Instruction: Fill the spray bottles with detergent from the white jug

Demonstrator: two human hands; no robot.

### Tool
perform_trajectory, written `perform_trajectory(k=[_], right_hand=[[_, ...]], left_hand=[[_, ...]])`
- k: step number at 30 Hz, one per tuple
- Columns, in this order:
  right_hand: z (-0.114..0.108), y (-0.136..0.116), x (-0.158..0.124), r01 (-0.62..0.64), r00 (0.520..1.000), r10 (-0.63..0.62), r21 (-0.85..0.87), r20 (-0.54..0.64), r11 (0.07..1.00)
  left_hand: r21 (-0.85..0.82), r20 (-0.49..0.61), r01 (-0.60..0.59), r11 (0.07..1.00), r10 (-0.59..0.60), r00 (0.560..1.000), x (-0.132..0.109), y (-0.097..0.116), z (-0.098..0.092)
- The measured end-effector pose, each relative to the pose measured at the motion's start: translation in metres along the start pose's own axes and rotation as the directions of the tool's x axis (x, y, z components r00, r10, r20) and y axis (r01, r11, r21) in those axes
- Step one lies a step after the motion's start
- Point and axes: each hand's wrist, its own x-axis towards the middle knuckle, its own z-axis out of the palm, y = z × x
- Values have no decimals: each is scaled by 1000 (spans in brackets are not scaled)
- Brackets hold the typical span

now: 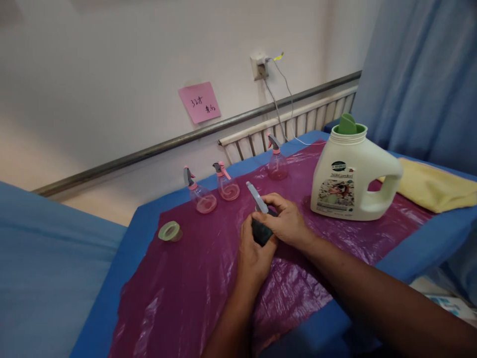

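Note:
My left hand (254, 256) is wrapped around the dark body of a spray bottle (262, 232), just above the purple plastic sheet (194, 278). Around the neck of its pale grey spray head (257, 197) close the fingers of my right hand (288, 221). The head tilts up to the left; my fingers hide much of the bottle. Beyond my hands stand three clear spray bottles with pink and grey heads: one on the left (203, 198), one beside it (227, 186), another farther right (277, 164). Some reddish or pinkish content shows low in them.
A large cream detergent jug (352, 174), its mouth holding a green piece (347, 124), stands at right before a yellow cloth (432, 184). A pale green cap (170, 231) lies at left. Behind are a metal rail (160, 144), plugged-in cables (274, 99) and a pink note (199, 102).

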Motion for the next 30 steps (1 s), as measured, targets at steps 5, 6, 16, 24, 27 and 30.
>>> perform_trajectory(k=[5, 6, 16, 24, 27, 30], right_hand=[[8, 0, 0, -44, 991, 36, -61, -130, 997], [8, 0, -1, -42, 990, 32, -76, -134, 996], [-11, -10, -12, 98, 992, -84, -164, 89, 982], [-9, -3, -11, 9, 1000, -9, -125, -3, 992], [-12, -4, -14, 85, 995, -78, -127, 63, 988], [-14, -2, -15, 118, 993, -112, -159, 47, 980]], left_hand=[[-9, 12, -4, 1000, 4, 1000, 1, 5, 0], [-3, 9, -11, 1000, 11, 1000, 1, 5, 0], [31, -10, -1, 1000, 2, 1000, -1, 0, 0], [83, -21, 7, 997, -5, 1000, -2, 4, 0], [111, -38, -25, 994, 30, 999, -2, 4, 1], [125, -43, -55, 991, 60, 997, -3, 2, 2]])
